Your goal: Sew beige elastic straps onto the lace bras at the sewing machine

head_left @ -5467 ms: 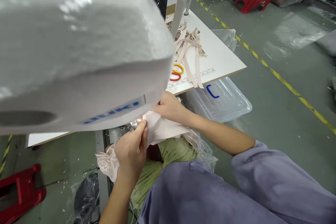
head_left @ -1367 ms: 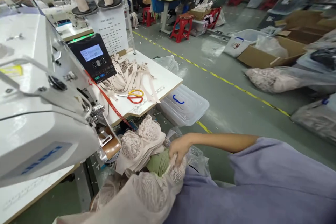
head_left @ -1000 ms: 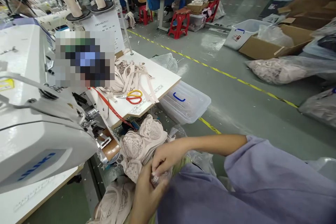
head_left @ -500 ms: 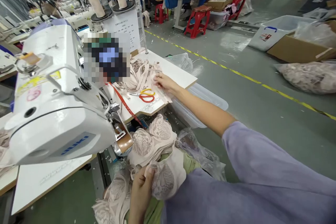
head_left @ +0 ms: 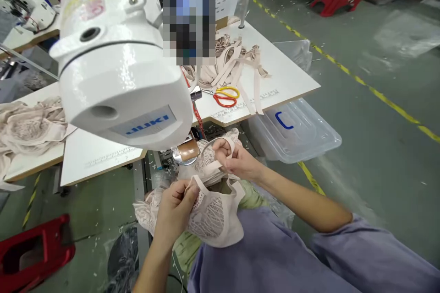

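Observation:
My left hand (head_left: pixel 178 203) pinches the upper edge of a beige lace bra (head_left: pixel 215 219), which hangs over my lap. Just above it, my right hand (head_left: pixel 231 158) is closed on a beige strap (head_left: pixel 217 165) that curves round its fingers. More lace bras (head_left: pixel 206 153) lie bunched behind and below the hands. Close to the left of my right hand is the sewing area of a white JUKI sewing machine (head_left: pixel 127 91), with a brown plate (head_left: pixel 188 151) at its end. The far end of the strap is hard to make out.
On the white table (head_left: pixel 288 78) lie a pile of beige straps (head_left: pixel 227 64) and scissors (head_left: pixel 225 96) with red and yellow handles. A lidded clear plastic bin (head_left: pixel 305 132) stands below its right edge. More bras (head_left: pixel 30 123) lie at left; a red stool (head_left: pixel 37 256) is lower left.
My right hand has come back from the strap pile on the table to near my left hand, now with a strap. The view has swung down and left. My left hand still holds the bra.

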`<state>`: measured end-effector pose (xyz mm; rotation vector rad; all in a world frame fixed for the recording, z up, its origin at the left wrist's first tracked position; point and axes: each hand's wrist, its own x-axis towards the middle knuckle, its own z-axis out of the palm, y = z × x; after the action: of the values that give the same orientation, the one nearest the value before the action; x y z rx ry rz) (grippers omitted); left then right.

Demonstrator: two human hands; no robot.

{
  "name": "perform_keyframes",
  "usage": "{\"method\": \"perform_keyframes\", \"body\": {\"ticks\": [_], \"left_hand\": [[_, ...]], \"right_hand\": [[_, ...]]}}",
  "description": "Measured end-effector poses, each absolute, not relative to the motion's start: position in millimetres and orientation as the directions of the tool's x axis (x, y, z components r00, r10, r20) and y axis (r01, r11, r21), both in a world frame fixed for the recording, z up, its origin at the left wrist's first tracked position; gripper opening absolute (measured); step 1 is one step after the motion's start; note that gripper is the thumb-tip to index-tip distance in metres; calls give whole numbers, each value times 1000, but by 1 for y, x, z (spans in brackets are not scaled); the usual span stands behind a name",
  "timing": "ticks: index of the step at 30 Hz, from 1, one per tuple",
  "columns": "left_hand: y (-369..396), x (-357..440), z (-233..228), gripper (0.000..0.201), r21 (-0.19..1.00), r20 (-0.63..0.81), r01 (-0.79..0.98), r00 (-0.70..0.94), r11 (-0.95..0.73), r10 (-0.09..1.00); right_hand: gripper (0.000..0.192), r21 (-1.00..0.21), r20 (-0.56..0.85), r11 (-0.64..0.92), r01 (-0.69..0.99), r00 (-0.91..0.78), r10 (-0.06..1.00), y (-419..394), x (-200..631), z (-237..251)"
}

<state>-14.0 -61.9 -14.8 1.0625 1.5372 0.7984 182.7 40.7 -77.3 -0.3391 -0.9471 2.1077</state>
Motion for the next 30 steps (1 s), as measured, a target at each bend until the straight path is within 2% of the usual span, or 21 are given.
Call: {"method": "perform_keyframes", "body": {"ticks": [2,5,8,10,12,14,16,17,20,23,25,26,28,30], "left_hand": [[-64,-14,-10,43,902,-378,205,-45,379,925],[-63,-14,-10,55,870,-444,241,6,429,896],[-59,-15,-17,42,842,-513,281,156,460,844],[-59,-15,-22,44,852,-506,270,206,448,838],[-60,-14,-26,46,871,-467,264,176,415,867],[-63,-12,-26,43,880,-420,292,108,375,901],[-65,-6,-24,40,871,-393,347,67,348,917],[-65,-3,-22,39,865,-385,371,57,338,921],[-65,3,-18,38,858,-381,393,54,331,923],[-62,3,-17,37,851,-374,401,13,337,927],[-60,0,-17,39,841,-340,439,-22,314,940],[-59,-2,-17,40,834,-324,462,-30,301,945],[-58,-3,-18,41,817,-315,501,-24,285,949],[-58,-3,-20,41,800,-316,533,-14,275,949]], "right_hand": [[49,-707,65,-444,-550,-676,734,32,175,-82],[57,-681,107,-495,-539,-742,661,24,170,-82],[57,-648,149,-515,-560,-757,636,21,167,-82],[55,-578,129,-566,-588,-750,649,19,166,-85],[52,-439,13,-714,-545,-799,601,14,166,-89],[53,-304,-140,-877,-372,-893,428,5,166,-92],[55,-279,-285,-935,-220,-911,299,-4,166,-91],[50,-312,-348,-928,-202,-885,309,-7,167,-90],[33,-461,-447,-845,-271,-752,485,-3,169,-82],[29,-618,-430,-696,-365,-584,688,18,179,-76],[29,-685,-392,-619,-384,-522,758,34,188,-70],[28,-712,-367,-608,-353,-551,750,40,193,-67],[26,-787,-305,-584,-201,-696,650,46,198,-57],[23,-895,-233,-444,-37,-811,537,46,198,-45]]}}
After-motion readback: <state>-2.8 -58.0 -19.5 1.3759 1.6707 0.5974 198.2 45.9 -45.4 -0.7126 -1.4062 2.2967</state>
